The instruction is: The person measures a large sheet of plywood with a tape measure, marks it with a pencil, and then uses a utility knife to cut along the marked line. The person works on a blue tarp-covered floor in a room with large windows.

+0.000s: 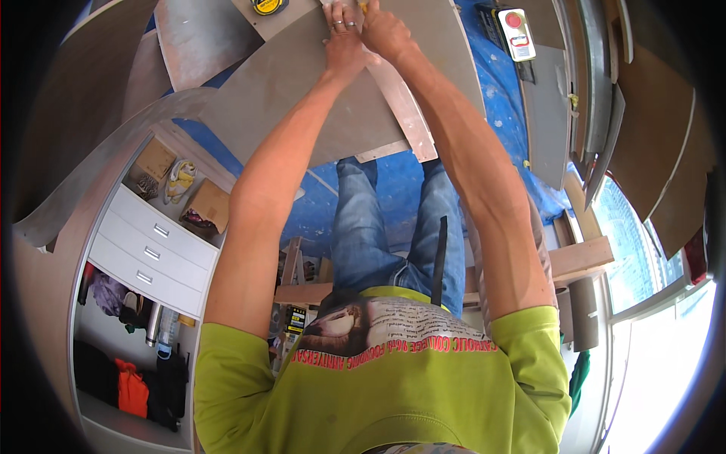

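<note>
— Hands first: where are they?

— Both of mine are stretched out to the far edge of the grey board (302,98). My left hand (342,38) lies spread on the board's top corner, fingers pressing down, rings showing. My right hand (384,32) is curled tight just beside it; I cannot tell what it grips.

— And the wooden strip?

— That pale strip (404,110) lies on the board, running from under my hands toward its near edge.

— How far along?

— I judge it midway: the board lies flat over the blue sheet (491,83), a yellow tape measure (270,6) sits near; no cut shows.
</note>
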`<state>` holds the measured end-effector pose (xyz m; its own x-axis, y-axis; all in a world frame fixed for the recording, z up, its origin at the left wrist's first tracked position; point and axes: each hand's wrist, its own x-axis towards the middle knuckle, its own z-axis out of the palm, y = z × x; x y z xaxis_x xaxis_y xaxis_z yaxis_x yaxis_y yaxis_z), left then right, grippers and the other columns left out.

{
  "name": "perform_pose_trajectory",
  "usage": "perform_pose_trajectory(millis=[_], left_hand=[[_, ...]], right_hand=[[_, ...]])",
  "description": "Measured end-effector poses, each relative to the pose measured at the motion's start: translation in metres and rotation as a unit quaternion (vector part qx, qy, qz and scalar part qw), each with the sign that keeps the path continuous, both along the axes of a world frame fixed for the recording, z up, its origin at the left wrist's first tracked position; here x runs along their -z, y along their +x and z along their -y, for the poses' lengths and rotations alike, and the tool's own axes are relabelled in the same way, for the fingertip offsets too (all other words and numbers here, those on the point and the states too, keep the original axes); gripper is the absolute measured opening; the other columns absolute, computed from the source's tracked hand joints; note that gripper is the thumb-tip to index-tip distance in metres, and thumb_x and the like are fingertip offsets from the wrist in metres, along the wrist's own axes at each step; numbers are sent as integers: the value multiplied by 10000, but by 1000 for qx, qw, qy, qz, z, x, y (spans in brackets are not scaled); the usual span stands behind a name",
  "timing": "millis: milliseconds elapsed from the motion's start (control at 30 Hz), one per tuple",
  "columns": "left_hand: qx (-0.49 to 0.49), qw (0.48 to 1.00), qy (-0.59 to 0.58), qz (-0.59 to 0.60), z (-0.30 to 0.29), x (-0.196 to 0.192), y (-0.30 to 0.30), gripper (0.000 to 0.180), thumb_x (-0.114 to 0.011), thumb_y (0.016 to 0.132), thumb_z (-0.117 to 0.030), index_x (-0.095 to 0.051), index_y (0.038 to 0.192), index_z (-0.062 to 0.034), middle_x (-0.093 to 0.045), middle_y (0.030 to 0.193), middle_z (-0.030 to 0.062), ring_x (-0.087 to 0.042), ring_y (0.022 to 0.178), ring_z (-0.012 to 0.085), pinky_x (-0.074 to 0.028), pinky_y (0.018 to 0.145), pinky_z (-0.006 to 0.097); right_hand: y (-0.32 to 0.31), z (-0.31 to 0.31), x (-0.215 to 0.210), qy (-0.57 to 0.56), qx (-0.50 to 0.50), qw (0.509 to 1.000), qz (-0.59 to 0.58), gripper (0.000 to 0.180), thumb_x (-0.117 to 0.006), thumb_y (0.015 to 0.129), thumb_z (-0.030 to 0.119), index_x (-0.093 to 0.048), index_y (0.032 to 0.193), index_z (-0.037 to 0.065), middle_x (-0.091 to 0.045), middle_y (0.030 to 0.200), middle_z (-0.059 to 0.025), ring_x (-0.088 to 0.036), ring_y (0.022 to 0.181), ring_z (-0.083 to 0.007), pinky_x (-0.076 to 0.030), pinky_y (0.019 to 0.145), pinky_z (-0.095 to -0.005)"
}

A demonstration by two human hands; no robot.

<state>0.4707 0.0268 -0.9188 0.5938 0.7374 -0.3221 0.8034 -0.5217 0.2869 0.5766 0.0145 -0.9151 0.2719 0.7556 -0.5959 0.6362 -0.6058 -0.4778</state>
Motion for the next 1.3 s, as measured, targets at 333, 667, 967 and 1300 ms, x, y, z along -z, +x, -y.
perform_pose_trajectory(millis=[333,667,967,1300], left_hand=[[-79,992,-71,63,2,6,-11,775,-630,920,-292,-268,1508,60,-163,1588,256,-141,1501,431,-315,1157,574],[-70,993,-97,-18,-1,-28,9,1178,-920,648,-272,-209,1508,106,-108,1615,221,-151,1504,411,-351,1175,478],[-101,985,-134,-31,-5,-41,15,1361,-997,502,-257,-168,1512,124,-75,1618,220,-180,1502,386,-368,1178,422],[-86,989,-116,-16,-1,-36,10,1380,-998,498,-235,-139,1514,128,-69,1615,220,-250,1474,403,-399,1155,427]], right_hand=[[8,35,-44,-15,25,998,-50,310,-584,911,159,-459,1161,25,-715,910,-239,-711,826,-453,-583,732,-485],[5,96,-53,-44,35,997,-61,270,-502,942,111,-442,1192,28,-694,880,-269,-690,829,-466,-552,721,-543],[-2,151,-60,-58,37,996,-54,282,-498,931,54,-439,1206,59,-693,847,-225,-696,799,-439,-558,694,-525],[-14,235,-55,-42,84,993,-71,277,-417,987,101,-394,1263,90,-640,767,-315,-622,741,-533,-471,669,-634]])
